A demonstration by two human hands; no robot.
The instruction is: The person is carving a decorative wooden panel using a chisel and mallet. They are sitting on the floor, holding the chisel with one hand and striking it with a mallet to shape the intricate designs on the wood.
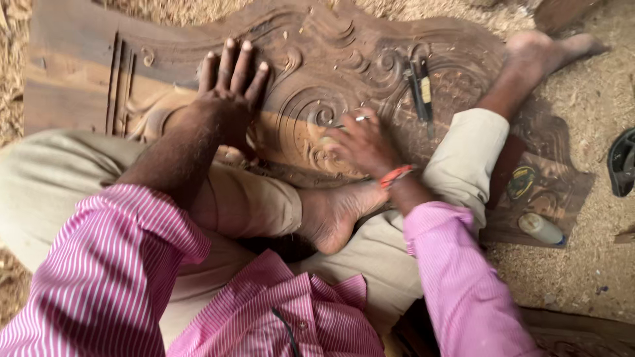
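- Wood everywhere: a dark carved panel lies flat on the sawdust floor, and the person sits on it cross-legged, one bare foot tucked at 6 o'clock of the scrollwork, the other foot stretched out at 2 o'clock.
- Left hand is spread open, fingers splayed, palm pressed flat on the panel at 11 o'clock of the spiral; it holds nothing.
- Right hand is closed around a thin chisel, whose pale metal tip shows at 12 o'clock of the knuckles, touching the spiral relief.
- Risk, as I judge it: the tip points roughly toward 9 o'clock, where the left hand rests near; a slip along the grain could run the edge into those fingers.
- Tucked foot lies just below the cutting spot, so a slip toward 6 o'clock could nick it.
- Too hard a push could chip the fine curl, since the relief looks shallow there.
- Two spare tools lie loose on the panel at 1 o'clock of the right hand; a sweep of the wrist could knock them.
- Containers: a small pale bottle lies on its side at 4 o'clock, on the panel's corner; its contents cannot be told. A round dark tin sits just above it; whether anything is inside cannot be told.
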